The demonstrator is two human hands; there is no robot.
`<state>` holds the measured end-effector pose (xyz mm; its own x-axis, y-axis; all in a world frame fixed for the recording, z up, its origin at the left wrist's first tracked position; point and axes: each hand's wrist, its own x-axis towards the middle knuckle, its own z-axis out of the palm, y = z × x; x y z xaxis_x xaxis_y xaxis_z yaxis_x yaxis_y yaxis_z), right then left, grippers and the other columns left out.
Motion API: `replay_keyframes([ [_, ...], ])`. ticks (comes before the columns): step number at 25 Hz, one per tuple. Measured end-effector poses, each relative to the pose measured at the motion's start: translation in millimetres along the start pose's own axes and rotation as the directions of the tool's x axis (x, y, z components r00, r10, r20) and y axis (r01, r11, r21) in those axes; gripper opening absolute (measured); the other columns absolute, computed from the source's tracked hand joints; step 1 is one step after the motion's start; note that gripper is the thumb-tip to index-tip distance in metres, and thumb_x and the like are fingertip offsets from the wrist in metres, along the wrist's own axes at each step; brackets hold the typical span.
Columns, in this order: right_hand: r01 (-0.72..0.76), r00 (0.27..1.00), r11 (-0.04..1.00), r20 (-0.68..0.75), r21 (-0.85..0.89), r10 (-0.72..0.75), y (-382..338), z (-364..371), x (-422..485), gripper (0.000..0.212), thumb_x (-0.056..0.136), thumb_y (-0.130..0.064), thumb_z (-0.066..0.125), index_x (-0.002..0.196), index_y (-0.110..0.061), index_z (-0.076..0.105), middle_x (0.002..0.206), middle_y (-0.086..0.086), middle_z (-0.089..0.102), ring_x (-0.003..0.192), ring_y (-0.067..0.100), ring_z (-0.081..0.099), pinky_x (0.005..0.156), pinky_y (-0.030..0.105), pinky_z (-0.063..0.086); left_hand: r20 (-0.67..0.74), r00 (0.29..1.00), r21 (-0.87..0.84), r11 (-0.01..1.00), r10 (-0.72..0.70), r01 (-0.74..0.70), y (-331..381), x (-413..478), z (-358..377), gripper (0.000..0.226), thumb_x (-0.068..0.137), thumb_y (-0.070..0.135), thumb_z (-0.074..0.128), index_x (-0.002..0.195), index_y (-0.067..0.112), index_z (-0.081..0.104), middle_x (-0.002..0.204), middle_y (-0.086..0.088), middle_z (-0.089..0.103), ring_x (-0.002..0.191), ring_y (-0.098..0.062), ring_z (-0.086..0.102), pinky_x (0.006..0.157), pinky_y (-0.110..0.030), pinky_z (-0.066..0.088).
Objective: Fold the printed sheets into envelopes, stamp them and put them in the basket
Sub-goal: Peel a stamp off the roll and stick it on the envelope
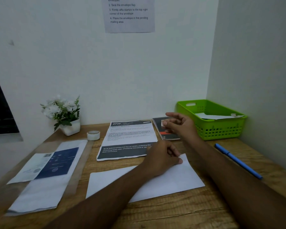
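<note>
A white envelope (163, 182) lies flat on the wooden desk in front of me. My left hand (162, 158) rests on its upper right part with the fingers curled, pressing it down. My right hand (180, 125) hovers above a dark stamp booklet (168, 136) and pinches a small stamp (164, 123) between thumb and fingers. A printed sheet (130, 134) with a dark lower band lies behind the envelope. At the back right stands the green basket (221, 129), with a white envelope (216, 116) inside it.
A roll of tape (93, 135) and a potted white flower (64, 113) stand at the back left. Blue-printed sheets and more envelopes (45, 172) lie at the left. A blue pen (238, 161) lies at the right. Walls close off the back and right.
</note>
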<state>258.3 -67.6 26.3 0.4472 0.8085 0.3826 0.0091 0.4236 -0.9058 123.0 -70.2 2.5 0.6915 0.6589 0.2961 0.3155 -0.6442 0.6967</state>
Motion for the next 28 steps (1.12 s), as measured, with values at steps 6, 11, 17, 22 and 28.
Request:
replay_keyframes([
  [6, -0.049, 0.995, 0.998, 0.084, 0.028, 0.046, -4, 0, -1, 0.018, 0.077, 0.003, 0.073, 0.09, -0.008, 0.067, 0.073, 0.004, 0.071, 0.07, 0.018, 0.068, 0.066, 0.028, 0.059, -0.18, 0.983, -0.126, 0.99, 0.036, -0.059, -1, 3, -30, 0.01, 0.076, 0.011, 0.072, 0.083, 0.019, 0.074, 0.07, 0.002, 0.066, 0.055, 0.003, 0.05, 0.056, -0.011, 0.038],
  [11, -0.119, 0.983, 0.991, 0.144, 0.054, 0.11, -9, 1, -4, 0.02, 0.075, 0.001, 0.073, 0.092, -0.009, 0.069, 0.079, 0.005, 0.073, 0.071, 0.013, 0.068, 0.066, 0.022, 0.057, -0.295, 0.952, -0.111, 0.992, -0.085, 0.054, -18, 4, -52, 0.007, 0.078, 0.013, 0.07, 0.079, 0.02, 0.072, 0.071, 0.012, 0.066, 0.06, 0.007, 0.057, 0.056, -0.005, 0.039],
  [17, -0.094, 0.96, 0.983, 0.247, -0.158, 0.132, -13, 6, -12, 0.027, 0.072, -0.005, 0.079, 0.097, -0.012, 0.07, 0.085, 0.012, 0.076, 0.072, 0.019, 0.069, 0.068, 0.03, 0.056, -0.384, 0.913, -0.072, 0.99, -0.138, 0.12, -27, 6, -62, 0.017, 0.081, 0.007, 0.064, 0.093, 0.016, 0.074, 0.072, 0.009, 0.065, 0.064, 0.002, 0.056, 0.055, -0.005, 0.038],
  [22, -0.061, 0.949, 0.967, 0.286, -0.247, 0.133, -12, 14, -17, 0.032, 0.071, 0.005, 0.077, 0.1, -0.007, 0.069, 0.079, 0.011, 0.073, 0.073, 0.02, 0.07, 0.069, 0.03, 0.059, -0.422, 0.898, -0.063, 0.992, -0.122, 0.106, -27, 7, -64, 0.024, 0.082, 0.005, 0.06, 0.097, 0.018, 0.073, 0.081, 0.0, 0.072, 0.071, -0.008, 0.063, 0.065, -0.017, 0.046],
  [28, 0.053, 0.974, 0.888, 0.221, -0.457, 0.056, -15, 23, -19, 0.038, 0.074, -0.002, 0.078, 0.109, -0.009, 0.065, 0.074, 0.009, 0.073, 0.064, 0.013, 0.07, 0.06, 0.027, 0.056, -0.413, 0.893, -0.175, 0.978, -0.178, 0.114, -26, 6, -66, 0.025, 0.084, 0.004, 0.06, 0.102, 0.017, 0.072, 0.089, -0.001, 0.071, 0.077, -0.005, 0.063, 0.066, -0.013, 0.045],
])
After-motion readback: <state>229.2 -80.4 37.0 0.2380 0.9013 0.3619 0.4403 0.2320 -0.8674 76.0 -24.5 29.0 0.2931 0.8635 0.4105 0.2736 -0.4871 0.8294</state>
